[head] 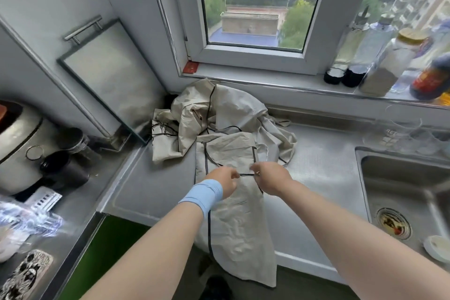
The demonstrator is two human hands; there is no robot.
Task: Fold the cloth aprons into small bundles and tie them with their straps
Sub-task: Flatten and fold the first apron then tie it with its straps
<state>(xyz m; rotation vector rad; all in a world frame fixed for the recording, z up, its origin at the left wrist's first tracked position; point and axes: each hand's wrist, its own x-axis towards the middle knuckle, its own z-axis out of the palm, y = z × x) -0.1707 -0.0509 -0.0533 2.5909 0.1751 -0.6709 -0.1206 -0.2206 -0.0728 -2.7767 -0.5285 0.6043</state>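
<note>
I see left grip [225, 181] and right grip [270, 178] each pinching strap [246, 174], taut between them, over apron [239, 221] draped off counter [321, 178] edge.

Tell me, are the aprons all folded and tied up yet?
Not yet. Done: no tied bundle shows. In hand: the left hand and right hand pinch a thin dark strap stretched between them, above a beige cloth apron with dark trim that lies spread on the steel counter, its end hanging over the edge. Left: folding and tying it, then the crumpled beige heap behind it.
</note>
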